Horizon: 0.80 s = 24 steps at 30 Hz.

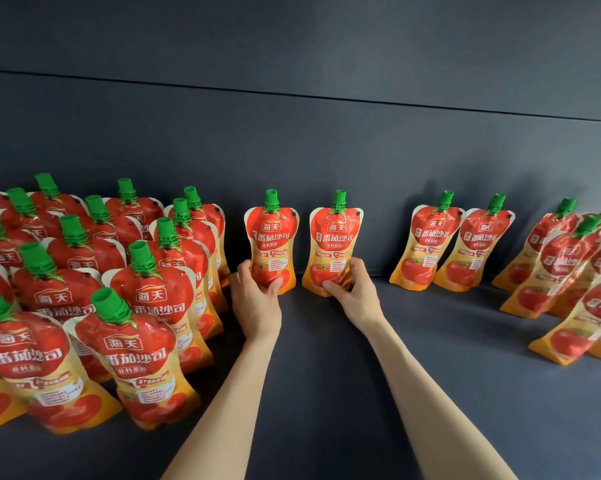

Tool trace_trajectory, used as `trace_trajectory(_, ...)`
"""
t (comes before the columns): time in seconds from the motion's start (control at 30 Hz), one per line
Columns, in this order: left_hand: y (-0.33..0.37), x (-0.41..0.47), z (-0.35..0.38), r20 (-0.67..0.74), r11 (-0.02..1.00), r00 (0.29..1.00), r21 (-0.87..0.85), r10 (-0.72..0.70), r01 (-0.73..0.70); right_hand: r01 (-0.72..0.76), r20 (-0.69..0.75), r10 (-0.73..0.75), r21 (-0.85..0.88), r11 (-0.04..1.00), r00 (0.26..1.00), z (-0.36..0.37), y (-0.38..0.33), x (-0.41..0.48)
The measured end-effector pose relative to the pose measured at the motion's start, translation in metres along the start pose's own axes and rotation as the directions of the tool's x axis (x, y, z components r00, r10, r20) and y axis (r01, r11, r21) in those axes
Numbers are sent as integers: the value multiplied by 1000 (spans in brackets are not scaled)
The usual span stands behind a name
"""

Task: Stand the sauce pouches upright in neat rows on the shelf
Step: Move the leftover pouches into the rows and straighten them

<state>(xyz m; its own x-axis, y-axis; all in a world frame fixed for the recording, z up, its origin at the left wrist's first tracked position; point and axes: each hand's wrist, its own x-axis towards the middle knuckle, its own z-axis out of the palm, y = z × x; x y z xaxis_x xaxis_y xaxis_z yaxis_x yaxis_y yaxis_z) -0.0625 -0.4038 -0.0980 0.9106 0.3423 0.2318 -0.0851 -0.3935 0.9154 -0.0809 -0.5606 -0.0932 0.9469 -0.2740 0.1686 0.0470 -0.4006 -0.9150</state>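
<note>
In the head view the left hand (257, 292) grips the base of one pouch (271, 237) and the right hand (352, 289) grips another pouch (335, 240). Both stand upright, side by side but apart, against the wall (326, 150) behind the shelf (326, 375). This looks like seating a new pair at the wall between the packed rows (119, 289) and a standing pair (451, 244); next, each hand should let go gently so that neither topples.

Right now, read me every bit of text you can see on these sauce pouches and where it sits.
"海天": logo on the red-and-orange green-capped sauce pouch gripped by the left hand, and on the other pouches.
"番茄沙司": large white lettering below the logo.
"非转基因": small line under that.
White panel print: too small to read.
</note>
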Motion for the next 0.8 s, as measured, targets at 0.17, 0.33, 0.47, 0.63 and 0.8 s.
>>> trace_trajectory(0.17,1,0,0,1,1000,1000,-2,5,-5,-1,-6,1,-6,1000,1000,0,-1,-3)
trace_trajectory(0.33,1,-2,-2,-3,1000,1000,-19,-2,2,-1,-21,1,6,1000,1000,-1,-3,-5)
trace_trajectory(0.47,1,-3,-2,8,1000,1000,-22,1,0,-12,-26,13,26,1000,1000,-1,-4,-6)
trace_trajectory(0.63,1,-4,-3,16,1000,1000,-13,4,-4,-21,-27,22,26,999,999,-2,-6,-9)
trace_trajectory(0.8,2,-9,-8,14,1000,1000,0,7,-7,-20,-55,19,-11,1000,998,-3,-5,-13)
